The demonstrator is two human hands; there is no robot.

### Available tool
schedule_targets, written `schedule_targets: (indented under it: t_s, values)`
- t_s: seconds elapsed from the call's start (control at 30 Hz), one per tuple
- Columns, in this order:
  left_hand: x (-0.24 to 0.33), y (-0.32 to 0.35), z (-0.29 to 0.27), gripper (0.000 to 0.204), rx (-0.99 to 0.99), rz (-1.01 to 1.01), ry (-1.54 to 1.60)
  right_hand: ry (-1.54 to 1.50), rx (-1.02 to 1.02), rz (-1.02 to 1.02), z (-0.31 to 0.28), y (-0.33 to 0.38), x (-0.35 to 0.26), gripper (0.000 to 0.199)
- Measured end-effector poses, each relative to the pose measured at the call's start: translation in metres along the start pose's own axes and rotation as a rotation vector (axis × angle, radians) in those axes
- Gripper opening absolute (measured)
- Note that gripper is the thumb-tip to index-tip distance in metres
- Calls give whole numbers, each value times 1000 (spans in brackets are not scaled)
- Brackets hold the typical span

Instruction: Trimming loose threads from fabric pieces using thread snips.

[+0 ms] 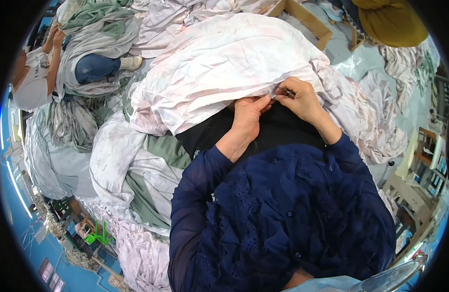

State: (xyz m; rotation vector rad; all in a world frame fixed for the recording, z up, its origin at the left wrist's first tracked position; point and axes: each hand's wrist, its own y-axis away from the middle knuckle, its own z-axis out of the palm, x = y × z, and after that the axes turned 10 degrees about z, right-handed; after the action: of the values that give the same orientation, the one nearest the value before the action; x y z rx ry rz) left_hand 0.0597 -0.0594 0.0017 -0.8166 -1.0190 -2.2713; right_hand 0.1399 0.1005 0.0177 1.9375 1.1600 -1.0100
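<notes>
The cloth [239,53], pale with a faint pink cast, lies in a broad, crumpled mound before the person, its near edge over the black fabric [283,129] on the lap. The left hand [249,117] has its grip closed, thumb against fingers, on that near edge. The right hand [302,97] has its grip closed on a small, dark tool [282,91]; its tip is too small to make out, so its kind and sharpness cannot be told.

The likeliest trouble is at the meeting of the hands. The tool is just beside the left fingertips, so if it is sharp, a slip could nick a finger. A fold tucked under the edge could be caught as well, since the fingers hide part of what lies beneath.

Weight is the second risk. Most of the mound lies beyond the hands; should it slide away, its pull could drag the edge out of the left pinch, or tug it taut against the tool and tear it.

The surroundings add a third. The green and white pile [112,163] lies close by on the left, and loose folds could tangle with it. The co-worker [34,82] is well apart, so a knock from there seems unlikely.
</notes>
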Motion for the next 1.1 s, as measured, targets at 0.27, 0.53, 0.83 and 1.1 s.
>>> schedule_targets:
  t_s: [0.27,0.53,0.83,1.1]
  values:
    - [0,0,-5,18,-25,-7,15,-16,-84,25,-7,3,-6,12]
    - [4,2,-3,20,-13,-41,54,-117,-146,76,-19,18,-6,12]
    - [2,1,-3,17,58,-111,107,-544,102,84,-39,30,-23,12]
    - [4,1,-1,16,36,-95,124,-394,168,242,-25,29,-4,15]
